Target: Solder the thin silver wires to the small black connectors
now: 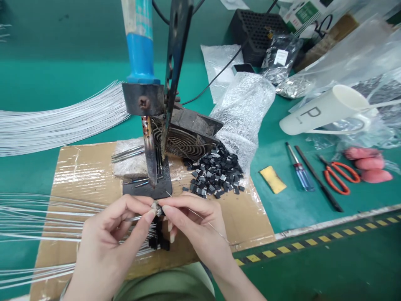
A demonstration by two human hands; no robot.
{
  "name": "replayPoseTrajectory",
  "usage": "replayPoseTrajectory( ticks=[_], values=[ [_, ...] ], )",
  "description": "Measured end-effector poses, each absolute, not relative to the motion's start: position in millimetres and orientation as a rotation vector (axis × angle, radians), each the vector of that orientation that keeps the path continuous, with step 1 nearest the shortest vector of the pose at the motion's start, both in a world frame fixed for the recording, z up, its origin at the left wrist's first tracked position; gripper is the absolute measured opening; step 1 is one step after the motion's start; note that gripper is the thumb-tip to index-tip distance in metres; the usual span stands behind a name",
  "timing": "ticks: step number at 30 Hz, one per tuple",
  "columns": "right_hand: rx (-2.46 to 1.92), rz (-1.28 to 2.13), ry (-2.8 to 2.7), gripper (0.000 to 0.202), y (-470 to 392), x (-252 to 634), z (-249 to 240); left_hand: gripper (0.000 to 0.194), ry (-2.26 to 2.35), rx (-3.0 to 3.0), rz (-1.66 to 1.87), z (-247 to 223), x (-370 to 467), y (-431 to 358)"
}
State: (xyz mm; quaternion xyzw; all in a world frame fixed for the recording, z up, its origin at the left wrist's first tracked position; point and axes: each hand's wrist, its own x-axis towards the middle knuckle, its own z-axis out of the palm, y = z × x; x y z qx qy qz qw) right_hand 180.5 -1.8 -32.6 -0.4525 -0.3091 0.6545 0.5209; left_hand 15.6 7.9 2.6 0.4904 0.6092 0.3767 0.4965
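My left hand (105, 240) is closed in a pinch around the end of a thin grey-white wire (135, 218). Meeting it fingertip to fingertip, my right hand (202, 225) pinches a small black connector (161, 210), mostly covered by the fingers. A thin strand of solder wire (216, 230) runs through the right hand and its tip sticks out above the fingers. Just above both hands, a soldering iron (140, 58) with a blue handle points down, held in a black metal stand (176, 54). More black connectors (163, 242) on wires lie under the hands.
A pile of black connectors (216, 173) lies beside a fan (188, 138) on cardboard (78, 167). Bundled wires (62, 131) stretch left. On the right are a yellow sponge (272, 179), screwdriver (303, 176), orange-handled scissors (341, 177) and a tipped white mug (326, 110).
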Motion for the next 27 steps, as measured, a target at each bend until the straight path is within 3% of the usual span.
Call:
replayPoseTrajectory(
  ticks=[11,17,22,25,27],
  values=[
    [-1.117,1.561,-0.787,0.008,-0.8,182.3,-32.6,0.01,1.481,1.24,0.937,4.8,20.3,14.5],
    [-1.227,1.241,-1.143,0.039,-11.7,187.1,-32.6,0.01,1.547,1.252,0.943,6.1,21.8,18.3],
    [-1.304,1.146,-1.261,0.033,-16.5,189.8,-31.5,0.012,1.574,1.252,0.945,4.7,22.9,20.7],
    [-1.35,0.996,-1.338,0.013,-14.5,191.2,-29.2,0.01,1.61,1.25,0.96,2.5,23.4,21.6],
    [-1.362,0.894,-1.407,0.02,-11.2,192.0,-26.5,0.009,1.613,1.248,0.973,1.7,23.4,22.3]
  ],
)
